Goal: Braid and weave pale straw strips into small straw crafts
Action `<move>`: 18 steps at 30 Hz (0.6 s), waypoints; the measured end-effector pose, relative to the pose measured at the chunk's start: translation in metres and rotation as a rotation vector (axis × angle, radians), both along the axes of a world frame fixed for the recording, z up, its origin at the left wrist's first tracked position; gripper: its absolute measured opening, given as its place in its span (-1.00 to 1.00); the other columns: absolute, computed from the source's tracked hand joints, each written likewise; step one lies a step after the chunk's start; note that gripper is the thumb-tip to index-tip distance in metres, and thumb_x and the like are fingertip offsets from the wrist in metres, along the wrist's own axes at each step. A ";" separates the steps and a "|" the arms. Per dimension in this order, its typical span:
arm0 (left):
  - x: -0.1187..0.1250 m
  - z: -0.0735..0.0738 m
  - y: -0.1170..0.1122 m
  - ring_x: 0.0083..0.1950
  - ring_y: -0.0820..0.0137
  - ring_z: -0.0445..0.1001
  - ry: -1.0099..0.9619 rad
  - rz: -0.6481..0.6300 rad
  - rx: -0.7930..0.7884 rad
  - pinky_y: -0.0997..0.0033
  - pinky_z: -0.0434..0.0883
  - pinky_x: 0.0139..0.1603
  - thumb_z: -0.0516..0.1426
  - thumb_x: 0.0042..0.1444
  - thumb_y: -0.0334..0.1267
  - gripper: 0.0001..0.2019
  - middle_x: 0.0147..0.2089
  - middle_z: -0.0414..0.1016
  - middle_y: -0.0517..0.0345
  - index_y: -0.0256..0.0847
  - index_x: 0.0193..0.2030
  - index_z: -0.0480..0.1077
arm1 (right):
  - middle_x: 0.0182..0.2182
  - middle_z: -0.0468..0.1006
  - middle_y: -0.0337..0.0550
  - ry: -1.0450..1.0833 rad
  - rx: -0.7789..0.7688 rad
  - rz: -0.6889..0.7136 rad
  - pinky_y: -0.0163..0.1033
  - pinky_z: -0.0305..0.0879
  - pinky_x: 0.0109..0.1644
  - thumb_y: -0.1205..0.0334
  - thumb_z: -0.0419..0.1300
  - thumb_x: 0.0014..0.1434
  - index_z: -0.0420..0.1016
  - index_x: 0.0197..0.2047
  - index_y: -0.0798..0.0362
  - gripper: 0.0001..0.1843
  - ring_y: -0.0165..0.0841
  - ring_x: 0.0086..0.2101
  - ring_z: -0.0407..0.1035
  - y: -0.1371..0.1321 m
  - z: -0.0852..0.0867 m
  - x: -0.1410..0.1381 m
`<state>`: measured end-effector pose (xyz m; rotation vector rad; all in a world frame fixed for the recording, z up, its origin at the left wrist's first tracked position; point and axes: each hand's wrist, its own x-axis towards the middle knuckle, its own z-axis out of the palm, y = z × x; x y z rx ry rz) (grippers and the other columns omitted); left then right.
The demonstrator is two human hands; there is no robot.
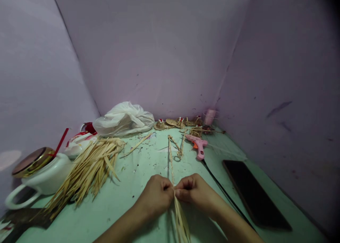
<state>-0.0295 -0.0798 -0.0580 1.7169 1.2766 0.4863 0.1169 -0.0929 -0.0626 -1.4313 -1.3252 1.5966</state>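
Over the bench (pixel 124 186), a straw braid (pixel 171 163) is held in pinched grips by left hand (pixel 156 195) and right hand (pixel 198 193); plaiting seems in hand, loose strands (pixel 181 221) should next be crossed tautly, though crossings are poorly seen.

left hand (pixel 157 194), right hand (pixel 197 192) close beside it, fingers (pixel 186 182) pinched

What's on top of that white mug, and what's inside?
A round, gold-edged object sits tilted over the white mug, and a red stick pokes up beside it. The mug's inside is hidden, so I can't see its contents.
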 end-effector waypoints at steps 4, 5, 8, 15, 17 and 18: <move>-0.002 -0.005 0.002 -0.57 0.58 -0.02 -0.149 -0.028 -0.078 0.55 -0.05 -0.59 -0.02 -0.16 -0.29 -0.82 -0.66 -0.02 0.31 -0.28 -0.69 0.15 | -0.73 0.24 -0.37 0.260 -0.083 -0.072 -0.39 -0.08 -0.53 0.19 0.30 -0.32 0.24 -0.62 0.12 -0.70 -0.58 -0.65 0.07 -0.005 0.000 -0.005; -0.002 -0.007 0.002 -0.57 0.58 0.00 -0.176 -0.034 -0.094 0.55 -0.03 -0.58 -0.02 -0.15 -0.29 -0.82 -0.66 0.01 0.30 -0.29 -0.68 0.18 | -0.71 0.26 -0.37 0.314 -0.125 -0.074 -0.39 -0.06 -0.53 0.17 0.30 -0.31 0.21 -0.60 0.11 -0.67 -0.57 -0.65 0.11 -0.007 0.002 -0.007; -0.002 -0.010 0.002 -0.55 0.57 0.04 -0.220 -0.062 -0.116 0.56 0.00 -0.56 -0.02 -0.12 -0.27 -0.81 -0.64 0.08 0.28 -0.31 -0.64 0.24 | -0.69 0.25 -0.39 0.388 -0.241 -0.090 -0.41 -0.08 -0.58 0.14 0.30 -0.29 0.19 -0.50 0.08 -0.64 -0.56 -0.66 0.12 -0.011 0.005 -0.009; -0.006 -0.009 0.005 -0.55 0.59 -0.08 -0.153 -0.120 -0.096 0.54 -0.10 -0.58 0.00 -0.08 -0.22 -0.76 -0.64 -0.07 0.31 -0.26 -0.66 0.11 | -0.78 0.13 -0.45 0.182 -0.243 -0.154 -0.38 -0.34 -0.64 0.23 0.31 -0.34 0.23 -0.55 0.10 -0.68 -0.64 -0.74 -0.10 -0.004 0.003 -0.005; -0.008 -0.006 0.007 -0.56 0.59 -0.09 -0.156 -0.154 -0.123 0.53 -0.12 -0.58 -0.01 -0.07 -0.22 -0.77 -0.64 -0.07 0.32 -0.27 -0.64 0.14 | -0.81 0.11 -0.46 0.168 -0.206 -0.151 -0.37 -0.35 -0.63 0.24 0.31 -0.34 0.21 -0.61 0.10 -0.69 -0.64 -0.74 -0.12 -0.003 0.002 -0.004; -0.009 -0.005 0.007 -0.57 0.59 -0.08 -0.158 -0.174 -0.135 0.53 -0.12 -0.59 -0.01 -0.06 -0.22 -0.77 -0.65 -0.07 0.32 -0.27 -0.64 0.15 | -0.82 0.10 -0.46 0.176 -0.190 -0.147 -0.37 -0.34 -0.62 0.24 0.31 -0.34 0.20 -0.63 0.10 -0.69 -0.64 -0.74 -0.13 -0.003 0.002 -0.004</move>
